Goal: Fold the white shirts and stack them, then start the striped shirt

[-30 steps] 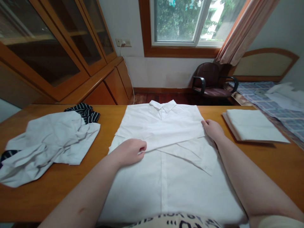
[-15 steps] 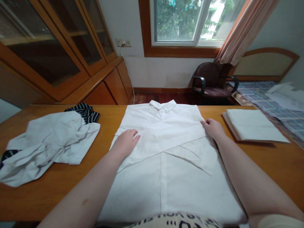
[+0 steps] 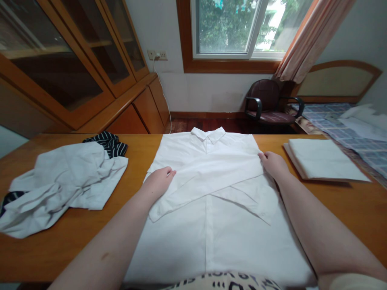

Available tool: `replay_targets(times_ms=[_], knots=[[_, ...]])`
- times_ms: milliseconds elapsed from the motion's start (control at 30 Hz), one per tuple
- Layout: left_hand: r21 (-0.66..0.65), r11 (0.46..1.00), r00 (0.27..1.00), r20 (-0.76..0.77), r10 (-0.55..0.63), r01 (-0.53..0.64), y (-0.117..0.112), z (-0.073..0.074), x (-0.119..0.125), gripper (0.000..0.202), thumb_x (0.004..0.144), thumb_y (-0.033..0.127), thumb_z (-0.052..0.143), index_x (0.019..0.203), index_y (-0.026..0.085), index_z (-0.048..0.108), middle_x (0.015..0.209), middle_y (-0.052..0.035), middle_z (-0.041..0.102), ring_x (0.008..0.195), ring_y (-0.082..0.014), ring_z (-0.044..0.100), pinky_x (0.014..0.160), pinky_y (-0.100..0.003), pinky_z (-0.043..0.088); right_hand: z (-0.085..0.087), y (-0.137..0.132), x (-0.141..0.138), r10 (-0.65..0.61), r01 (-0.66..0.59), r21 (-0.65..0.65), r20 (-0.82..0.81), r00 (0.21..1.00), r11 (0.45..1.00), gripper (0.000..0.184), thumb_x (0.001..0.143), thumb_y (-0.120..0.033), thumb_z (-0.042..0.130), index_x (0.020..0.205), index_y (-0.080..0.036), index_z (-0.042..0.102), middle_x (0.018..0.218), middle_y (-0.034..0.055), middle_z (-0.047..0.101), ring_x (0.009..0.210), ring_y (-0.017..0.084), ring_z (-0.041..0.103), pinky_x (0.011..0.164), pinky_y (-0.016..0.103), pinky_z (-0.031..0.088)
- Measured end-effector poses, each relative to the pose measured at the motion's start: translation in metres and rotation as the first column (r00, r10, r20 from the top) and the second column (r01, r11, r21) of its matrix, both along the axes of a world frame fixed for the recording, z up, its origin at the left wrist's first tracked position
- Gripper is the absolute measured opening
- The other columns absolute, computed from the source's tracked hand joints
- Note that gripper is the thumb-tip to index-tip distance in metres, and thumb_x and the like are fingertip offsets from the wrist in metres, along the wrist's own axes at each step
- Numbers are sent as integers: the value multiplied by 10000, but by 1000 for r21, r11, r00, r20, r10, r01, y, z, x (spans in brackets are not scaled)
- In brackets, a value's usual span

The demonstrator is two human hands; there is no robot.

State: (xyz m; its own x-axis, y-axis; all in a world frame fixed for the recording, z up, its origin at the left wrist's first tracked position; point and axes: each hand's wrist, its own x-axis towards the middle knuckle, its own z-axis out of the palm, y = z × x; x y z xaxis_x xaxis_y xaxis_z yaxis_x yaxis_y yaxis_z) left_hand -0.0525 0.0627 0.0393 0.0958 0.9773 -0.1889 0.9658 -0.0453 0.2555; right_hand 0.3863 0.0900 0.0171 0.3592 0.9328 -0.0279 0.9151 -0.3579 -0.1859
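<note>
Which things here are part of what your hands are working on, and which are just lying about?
Being worked on:
white shirt
left hand
right hand

Lying about:
crumpled white clothes
striped clothing
folded white stack
desk chair

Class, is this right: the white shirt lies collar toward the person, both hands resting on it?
No: the head view shows the collar pointing away from the person. The left hand and right hand rest on the white shirt.
</note>
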Motion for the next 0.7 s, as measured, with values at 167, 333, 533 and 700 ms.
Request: replay_targets(times_ms=[167, 333, 533, 700], knots=[[-41, 999, 1000, 0, 30, -29, 0, -3, 1, 336, 886, 455, 386, 787, 228, 612, 793, -59, 678, 741, -213, 607, 581, -278, 332, -1, -1, 4, -30, 31, 18, -63, 998, 999, 417, 906, -449, 380, 909, -164, 685, 898, 141, 699, 833, 253, 622, 616, 292, 359], [-2, 999, 999, -5, 48, -48, 1, -2, 2, 324, 869, 476, 413, 799, 232, 615, 785, -50, 677, 739, -215, 606, 576, -279, 326, -1, -2, 0, -55, 56, 16, -61, 997, 998, 470, 892, -530, 387, 871, -174, 693, 843, 139, 697, 795, 253, 622, 610, 293, 367], [6, 998, 998, 11, 61, -61, 3, -3, 0, 307, 854, 495, 440, 804, 235, 596, 775, -40, 670, 734, -211, 601, 580, -274, 328, -1, 1, 5, -17, 18, -20, 9, 1000, 1000, 437, 911, -476, 388, 943, -156, 684, 917, 169, 692, 842, 273, 625, 661, 318, 384], [-28, 997, 998, -25, 65, -66, 3, -4, 0, 300, 852, 499, 440, 809, 238, 582, 763, -41, 666, 709, -214, 594, 570, -276, 317, 3, -3, 26, -42, 46, -75, 58, 997, 996, 512, 939, -453, 312, 914, -114, 694, 921, 207, 685, 889, 297, 618, 723, 347, 395]])
